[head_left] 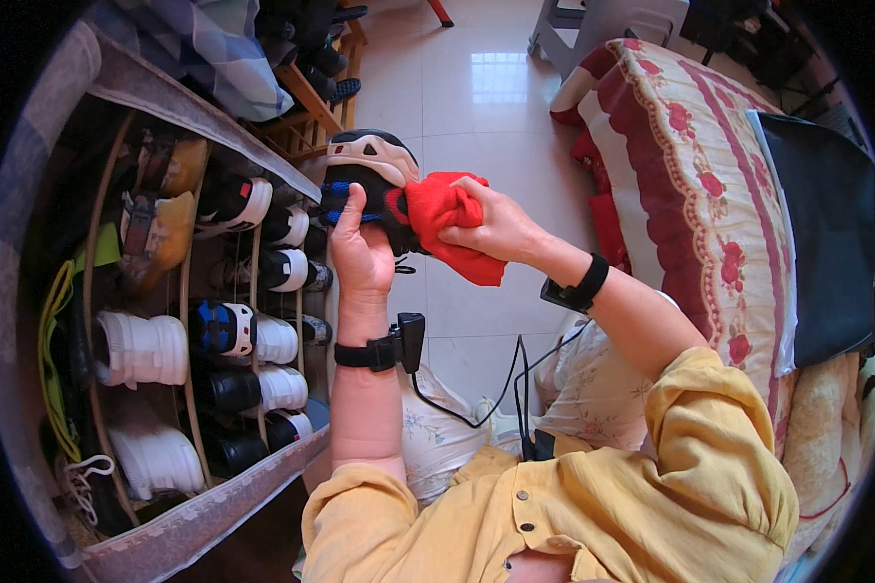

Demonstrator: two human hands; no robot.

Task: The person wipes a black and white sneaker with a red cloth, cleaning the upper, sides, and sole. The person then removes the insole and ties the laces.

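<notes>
A black and blue sneaker (374, 160) with a pale beige sole is held up in front of me, above the floor. My left hand (362, 243) is closed round it, the thumb pointing up along its near side. With bunched fingers, my right hand (491, 223) grips a red cloth (457, 238) and presses it against the sneaker's right side. A dark lace hangs below the shoe. The part of the sneaker behind the cloth and my left fingers is hidden.
To my left stands a fabric-covered shoe rack (194, 301) with several shoes on its shelves. At right is a bed with a rose-patterned quilt (690, 185) and a black sheet (822, 233). A grey plastic stool (603, 34) stands ahead; a black cable (472, 425) crosses my lap.
</notes>
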